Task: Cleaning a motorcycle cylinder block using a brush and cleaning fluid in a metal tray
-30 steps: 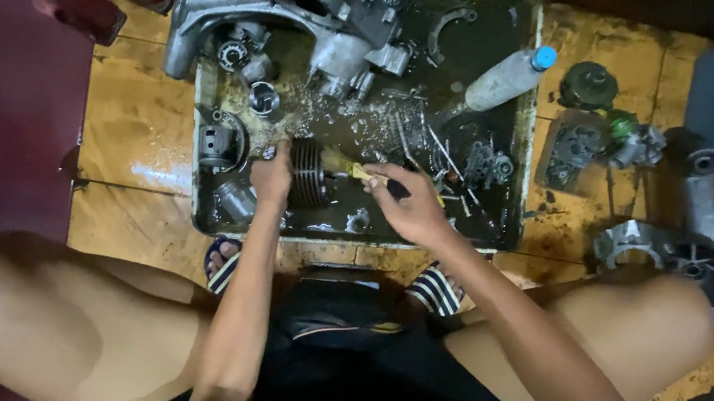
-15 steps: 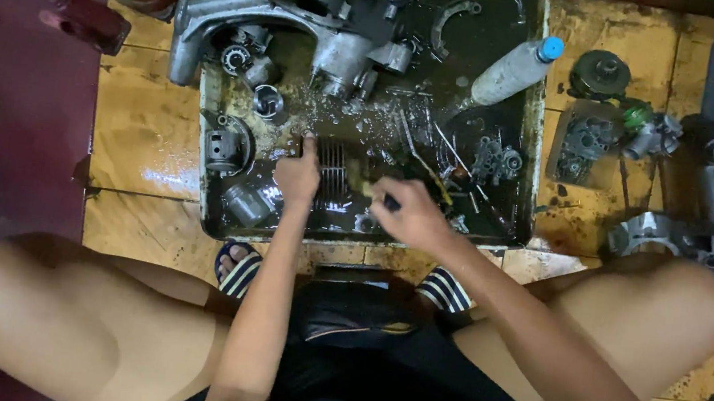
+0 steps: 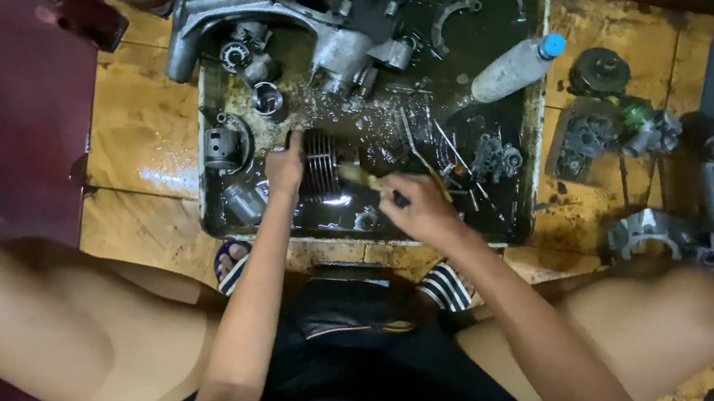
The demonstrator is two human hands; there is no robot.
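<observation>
The left hand point(image 3: 284, 168) is closed round the side of a finned metal cylinder point(image 3: 322, 166), steadying it on edge in the shallow wash tray point(image 3: 535, 113) so its ribs face the other hand. The right hand point(image 3: 415, 205) is curled shut on a small brush point(image 3: 361, 177), whose pale bristled end lies against the fins, presumably so it can reach between them. The cylinder sits near the front edge of the tray, just ahead of the person's knees and striped sandals; it looks dark, wet and oily, with close parallel ribs catching a little light. Beside it to the left lie smaller round parts, one a ringed sleeve point(image 3: 224, 148). Farther back, a large grey engine casing point(image 3: 286, 0) rests across the tray's far corner, and a pale plastic bottle point(image 3: 516, 66) with a blue cap leans over the right rim. Beyond the tray, more greasy parts are spread on the yellowed floor.
</observation>
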